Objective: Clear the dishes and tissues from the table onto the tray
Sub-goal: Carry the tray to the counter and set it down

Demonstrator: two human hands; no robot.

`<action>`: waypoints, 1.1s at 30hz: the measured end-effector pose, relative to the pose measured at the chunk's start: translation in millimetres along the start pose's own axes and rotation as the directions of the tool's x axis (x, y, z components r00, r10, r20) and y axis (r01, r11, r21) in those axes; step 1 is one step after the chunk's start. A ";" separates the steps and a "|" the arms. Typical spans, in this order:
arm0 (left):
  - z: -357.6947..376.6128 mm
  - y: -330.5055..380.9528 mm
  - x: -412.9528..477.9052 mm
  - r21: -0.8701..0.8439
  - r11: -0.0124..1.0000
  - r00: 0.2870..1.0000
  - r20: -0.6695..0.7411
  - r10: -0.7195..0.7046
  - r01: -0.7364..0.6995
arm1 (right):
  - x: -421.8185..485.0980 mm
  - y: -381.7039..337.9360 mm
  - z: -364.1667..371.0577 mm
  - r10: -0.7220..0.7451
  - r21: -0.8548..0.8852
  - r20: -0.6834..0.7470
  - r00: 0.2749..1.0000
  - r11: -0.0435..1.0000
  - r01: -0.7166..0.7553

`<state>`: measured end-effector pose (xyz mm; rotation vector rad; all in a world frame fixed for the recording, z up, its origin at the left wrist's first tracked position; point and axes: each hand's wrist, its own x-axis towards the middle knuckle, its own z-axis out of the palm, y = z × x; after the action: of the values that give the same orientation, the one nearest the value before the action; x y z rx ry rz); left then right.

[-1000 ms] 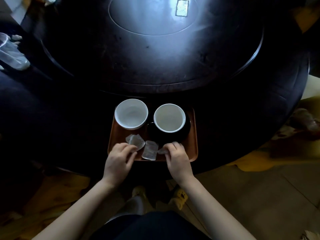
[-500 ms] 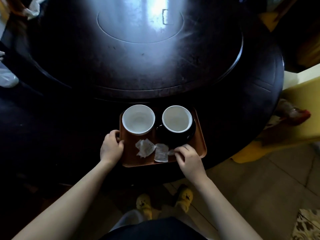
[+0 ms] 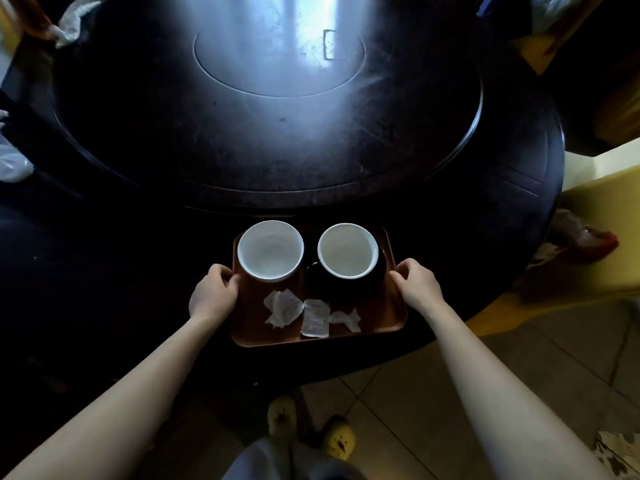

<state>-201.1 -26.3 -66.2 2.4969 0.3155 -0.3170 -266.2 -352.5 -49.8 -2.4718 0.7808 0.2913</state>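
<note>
My left hand (image 3: 214, 293) is clamped on the left edge of the tray (image 3: 390, 317), fingers curled over the rim beside the left cup (image 3: 270, 250); my right hand (image 3: 417, 282) grips the right edge the same way, so the two hands are well apart with the tray between them. The tray sits at the near edge of the dark round table (image 3: 512, 216), partly overhanging it; whether it is lifted or resting I cannot tell. Both white cups stand upright along the tray's far edge; the right cup (image 3: 347, 250) sits on a dark dish (image 3: 346, 289). Three crumpled tissues (image 3: 282, 307) lie along the tray's near edge, the middle and right ones touching; a raised round centre (image 3: 277, 109) fills the middle of the table; my yellow slippers (image 3: 341, 438) show on the tiled floor (image 3: 408, 393) below.
</note>
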 end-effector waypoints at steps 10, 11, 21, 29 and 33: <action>7.8 26.1 3.1 -0.189 0.968 0.980 -0.140 0.141 -0.166 | 2.3 -27.2 8.9 -0.059 0.037 -0.017 0.998 0.998 0.059; 8.6 28.6 1.2 -0.196 0.966 0.980 -0.140 0.142 -0.168 | 2.0 -28.1 9.1 -0.047 0.048 -0.013 0.999 0.998 0.047; 8.5 16.3 -18.5 -0.133 0.976 0.976 -0.155 0.153 -0.174 | -14.6 -14.6 20.3 -0.015 0.136 -0.057 0.998 0.990 0.023; 3.6 -1.6 1.9 -0.097 0.995 0.990 -0.138 0.011 -0.025 | 7.5 5.3 -8.1 0.002 0.023 0.004 1.000 1.000 -0.002; -1.2 -3.8 8.1 0.126 0.992 0.999 0.052 0.017 -0.024 | 18.8 -2.4 -9.1 0.026 -0.100 0.117 0.993 0.995 -0.014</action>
<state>-194.4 -21.4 -69.7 2.6100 0.2559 -0.4025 -249.1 -364.6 -47.7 -2.5135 0.7585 0.4896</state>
